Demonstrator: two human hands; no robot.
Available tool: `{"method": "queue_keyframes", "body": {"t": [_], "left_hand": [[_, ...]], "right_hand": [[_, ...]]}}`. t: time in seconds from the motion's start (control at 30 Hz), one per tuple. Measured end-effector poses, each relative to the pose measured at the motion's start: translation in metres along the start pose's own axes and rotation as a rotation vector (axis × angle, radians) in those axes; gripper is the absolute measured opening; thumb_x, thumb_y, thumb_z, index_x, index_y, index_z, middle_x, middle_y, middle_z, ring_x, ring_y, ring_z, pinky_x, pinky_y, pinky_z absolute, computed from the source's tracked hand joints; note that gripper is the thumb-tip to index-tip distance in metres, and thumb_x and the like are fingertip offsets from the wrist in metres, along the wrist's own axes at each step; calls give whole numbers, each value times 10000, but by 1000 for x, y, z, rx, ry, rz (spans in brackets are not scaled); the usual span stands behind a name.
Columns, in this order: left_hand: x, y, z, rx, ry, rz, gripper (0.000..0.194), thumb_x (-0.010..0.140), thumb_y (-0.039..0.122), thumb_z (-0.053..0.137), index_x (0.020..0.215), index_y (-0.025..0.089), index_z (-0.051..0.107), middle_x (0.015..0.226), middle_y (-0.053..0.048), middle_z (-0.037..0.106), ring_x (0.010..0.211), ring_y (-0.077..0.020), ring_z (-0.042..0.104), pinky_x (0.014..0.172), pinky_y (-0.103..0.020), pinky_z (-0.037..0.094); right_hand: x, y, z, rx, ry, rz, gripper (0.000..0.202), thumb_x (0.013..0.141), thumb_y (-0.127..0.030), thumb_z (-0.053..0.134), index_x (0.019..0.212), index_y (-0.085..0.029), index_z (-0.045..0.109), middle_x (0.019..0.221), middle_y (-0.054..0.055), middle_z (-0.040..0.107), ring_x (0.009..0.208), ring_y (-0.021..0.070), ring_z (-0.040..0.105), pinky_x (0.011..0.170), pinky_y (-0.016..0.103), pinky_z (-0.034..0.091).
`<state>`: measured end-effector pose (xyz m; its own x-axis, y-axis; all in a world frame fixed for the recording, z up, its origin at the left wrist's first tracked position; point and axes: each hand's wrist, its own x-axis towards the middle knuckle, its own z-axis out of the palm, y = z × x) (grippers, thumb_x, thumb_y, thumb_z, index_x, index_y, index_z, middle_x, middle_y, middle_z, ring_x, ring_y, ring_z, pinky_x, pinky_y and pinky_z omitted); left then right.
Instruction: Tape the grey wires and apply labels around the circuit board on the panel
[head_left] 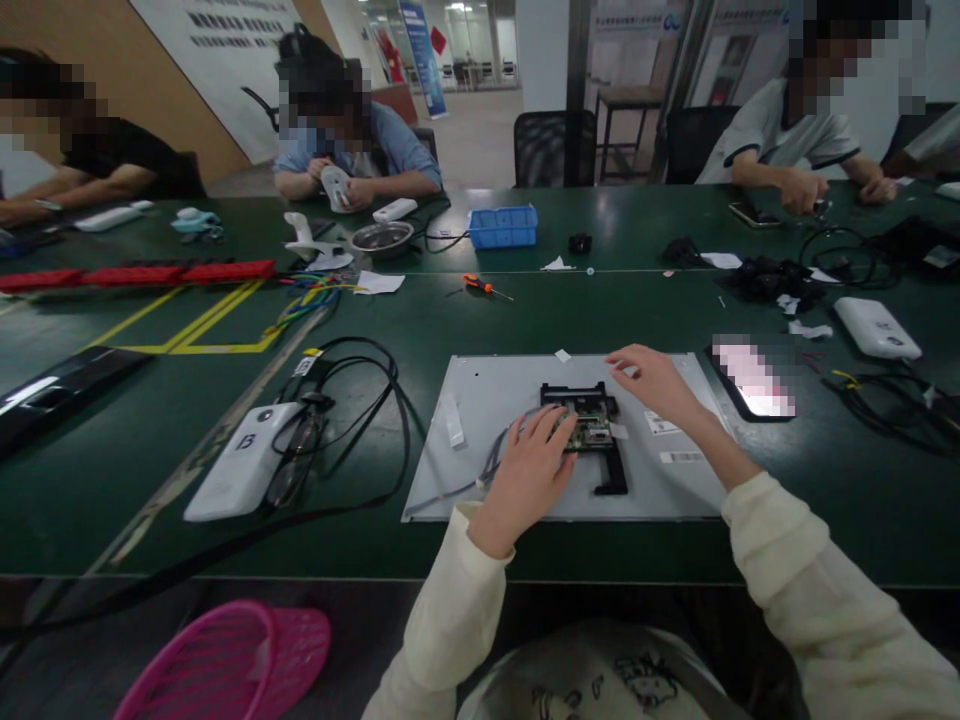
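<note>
A flat grey panel [465,400] lies on the green table, with a black bracket [615,475] and a circuit board [592,432] on its middle. My left hand [534,465] rests over the left side of the board, fingers spread, partly covering it. Thin grey cables [491,462] run out from beside that hand across the panel. My right hand [651,380] is raised above the panel's upper right part, fingers apart and curved, holding nothing. A white label [681,457] shows on the panel's right side.
Left of the panel lie a white device [244,460] and looped black cables [394,390]. A phone [752,378] is at the right. Farther back are an orange screwdriver [480,286] and a blue basket [503,227]. Several people sit across the table. A pink basket [217,665] stands below the edge.
</note>
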<state>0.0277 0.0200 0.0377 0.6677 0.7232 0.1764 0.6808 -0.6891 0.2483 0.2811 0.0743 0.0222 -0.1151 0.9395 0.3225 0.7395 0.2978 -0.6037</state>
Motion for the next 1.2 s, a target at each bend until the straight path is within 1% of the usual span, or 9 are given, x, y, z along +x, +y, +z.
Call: {"method": "queue_keyframes", "body": {"t": [0.1, 0.17, 0.27, 0.33, 0.6, 0.8, 0.93, 1.07, 1.2], "left_hand": [[-7, -3, 8, 0, 21, -39, 490, 917, 268, 428, 1394, 240, 323, 1457, -104, 373, 1367, -256, 321, 1109, -470, 284], [-9, -4, 14, 3, 24, -41, 509, 913, 265, 435, 1405, 235, 307, 1470, -111, 350, 1376, -259, 308, 1111, -474, 281], [-10, -7, 21, 15, 23, -25, 499, 912, 258, 439, 1397, 224, 324, 1487, -117, 322, 1392, -263, 281, 1122, -482, 264], [-11, -8, 25, 23, 26, -11, 490, 911, 261, 447, 1387, 215, 341, 1496, -120, 308, 1396, -266, 273, 1128, -479, 256], [-11, -12, 28, 3, 24, 3, 493, 915, 262, 444, 1394, 198, 343, 1508, -124, 290, 1411, -263, 249, 1143, -466, 251], [-12, -14, 26, -47, 0, 15, 498, 920, 255, 440, 1404, 215, 330, 1522, -112, 268, 1426, -253, 214, 1145, -467, 259], [-12, -17, 26, -81, -9, 17, 482, 926, 249, 432, 1398, 209, 345, 1510, -114, 292, 1425, -248, 218, 1151, -456, 258], [-10, -21, 24, -117, -5, 23, 444, 932, 203, 397, 1376, 202, 382, 1492, -111, 325, 1415, -238, 244, 1149, -449, 271], [-10, -25, 24, -143, -8, 57, 453, 929, 136, 348, 1374, 211, 380, 1487, -105, 335, 1409, -227, 262, 1133, -456, 301]], "right_hand": [[27, -1, 15, -147, -112, -198, 292, 871, -209, 512, 1142, -191, 620, 1185, 92, 622, 1112, 238, 571, 954, 393, 451], [43, -2, 26, -262, -209, -265, 314, 870, -195, 527, 1172, -185, 612, 1244, 99, 602, 1169, 248, 541, 987, 397, 430], [60, -4, 39, -462, -336, -305, 310, 893, -187, 511, 1188, -182, 606, 1244, 102, 614, 1166, 230, 550, 957, 345, 442], [69, -6, 44, -560, -381, -305, 294, 911, -187, 489, 1178, -165, 609, 1209, 114, 636, 1135, 219, 572, 924, 317, 450], [86, -8, 52, -701, -420, -239, 228, 916, -157, 460, 956, -140, 684, 1021, 142, 702, 953, 242, 657, 784, 315, 474], [77, -18, 44, -744, -367, -186, 213, 906, -144, 471, 969, -149, 674, 995, 129, 698, 929, 230, 654, 744, 294, 464], [58, -27, 31, -748, -308, -168, 260, 944, -164, 402, 1049, -159, 640, 1037, 116, 666, 924, 211, 635, 713, 278, 452], [37, -36, 25, -746, -273, -183, 242, 941, -146, 403, 1010, -164, 634, 1021, 96, 640, 951, 206, 597, 707, 269, 432], [21, -44, 25, -758, -275, -185, 194, 905, -99, 447, 972, -154, 620, 985, 93, 633, 924, 208, 583, 698, 274, 410]]}}
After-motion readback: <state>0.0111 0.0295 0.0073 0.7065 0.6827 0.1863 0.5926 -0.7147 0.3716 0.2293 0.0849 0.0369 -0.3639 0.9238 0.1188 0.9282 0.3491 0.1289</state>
